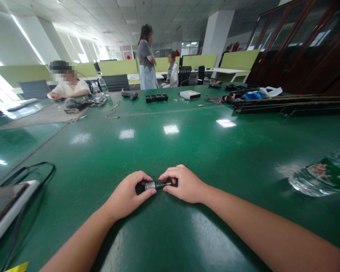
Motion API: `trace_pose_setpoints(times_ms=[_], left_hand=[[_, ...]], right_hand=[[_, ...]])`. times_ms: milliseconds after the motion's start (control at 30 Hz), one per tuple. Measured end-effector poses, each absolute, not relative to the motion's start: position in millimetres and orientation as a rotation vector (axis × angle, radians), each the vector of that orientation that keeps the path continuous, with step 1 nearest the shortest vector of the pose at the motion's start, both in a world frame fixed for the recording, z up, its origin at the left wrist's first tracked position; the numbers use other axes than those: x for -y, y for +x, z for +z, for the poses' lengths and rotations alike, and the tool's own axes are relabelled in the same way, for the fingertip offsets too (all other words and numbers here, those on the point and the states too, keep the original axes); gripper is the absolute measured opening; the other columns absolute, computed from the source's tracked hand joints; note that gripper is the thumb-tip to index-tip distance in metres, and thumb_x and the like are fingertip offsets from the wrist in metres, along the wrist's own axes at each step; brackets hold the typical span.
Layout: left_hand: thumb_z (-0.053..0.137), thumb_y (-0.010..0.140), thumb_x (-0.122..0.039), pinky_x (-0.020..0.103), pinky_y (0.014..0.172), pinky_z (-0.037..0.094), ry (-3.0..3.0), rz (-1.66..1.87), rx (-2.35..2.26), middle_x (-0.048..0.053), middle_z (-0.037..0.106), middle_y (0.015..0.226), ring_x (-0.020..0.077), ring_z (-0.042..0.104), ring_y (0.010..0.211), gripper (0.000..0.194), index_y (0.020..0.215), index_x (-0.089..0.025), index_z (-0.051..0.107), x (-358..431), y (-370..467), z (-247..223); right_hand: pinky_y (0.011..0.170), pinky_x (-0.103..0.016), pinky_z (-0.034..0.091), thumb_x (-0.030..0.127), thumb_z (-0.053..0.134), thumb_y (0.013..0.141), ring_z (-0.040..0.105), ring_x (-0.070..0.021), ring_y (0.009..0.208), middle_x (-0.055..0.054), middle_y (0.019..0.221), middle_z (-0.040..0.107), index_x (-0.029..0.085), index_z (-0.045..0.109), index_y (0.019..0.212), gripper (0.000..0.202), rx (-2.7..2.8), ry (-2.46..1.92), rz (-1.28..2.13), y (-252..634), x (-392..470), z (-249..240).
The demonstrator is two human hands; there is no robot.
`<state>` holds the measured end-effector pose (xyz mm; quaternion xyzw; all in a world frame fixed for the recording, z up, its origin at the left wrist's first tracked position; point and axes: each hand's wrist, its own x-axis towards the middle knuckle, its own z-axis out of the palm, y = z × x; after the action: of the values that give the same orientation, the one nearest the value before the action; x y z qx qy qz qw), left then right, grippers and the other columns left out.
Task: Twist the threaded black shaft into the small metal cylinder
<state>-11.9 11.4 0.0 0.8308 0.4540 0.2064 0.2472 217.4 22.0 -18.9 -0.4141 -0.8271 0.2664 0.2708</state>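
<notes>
A small metal part (159, 185), with a silver cylinder at its left end and a dark ribbed shaft at its right, lies level just above or on the green tabletop (170, 151). Thumb and fingers of my left hand (127, 194) close round the silver end. On the other side, my right hand (187, 184) pinches the dark end of the same part. The two hands face each other, with the middle of the part showing between them.
At the left lie a phone on a white case (14, 204) and a black strap (49, 175). A clear bottle (323, 175) lies at the right. Across the table are a black tray (156, 98), a white box (189, 94), tools and black rails (272, 105). Several people are beyond.
</notes>
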Motion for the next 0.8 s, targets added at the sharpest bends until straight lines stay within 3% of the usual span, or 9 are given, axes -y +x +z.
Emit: trace_pose_setpoints(times_ms=[567,800], left_hand=[[0.068,0.084,-0.038,0.031,0.074,0.046,2.346,0.497,-1.249,0.003,0.065,0.088,0.02,0.058,0.081,0.022,0.096,-0.02,0.063,-11.4,-7.8,-2.3],[0.067,0.085,-0.037,0.031,0.074,0.045,2.358,0.498,-1.279,0.003,0.064,0.087,0.0198,0.058,0.079,0.02,0.094,-0.02,0.064,-9.2,-2.9,-1.4]], right_hand=[[0.086,-0.033,0.036,0.022,0.072,0.08,0.065,-0.0166,0.09,-0.001,0.096,0.073,0.024,0.073,0.101,0.021,2.288,-1.029,0.675,218.6,-21.6,-21.3],[0.084,-0.032,0.035,0.022,0.072,0.08,0.065,-0.0156,0.087,0.0,0.094,0.073,0.023,0.074,0.099,0.019,2.299,-1.031,0.669,218.8,-21.6,-19.3]])
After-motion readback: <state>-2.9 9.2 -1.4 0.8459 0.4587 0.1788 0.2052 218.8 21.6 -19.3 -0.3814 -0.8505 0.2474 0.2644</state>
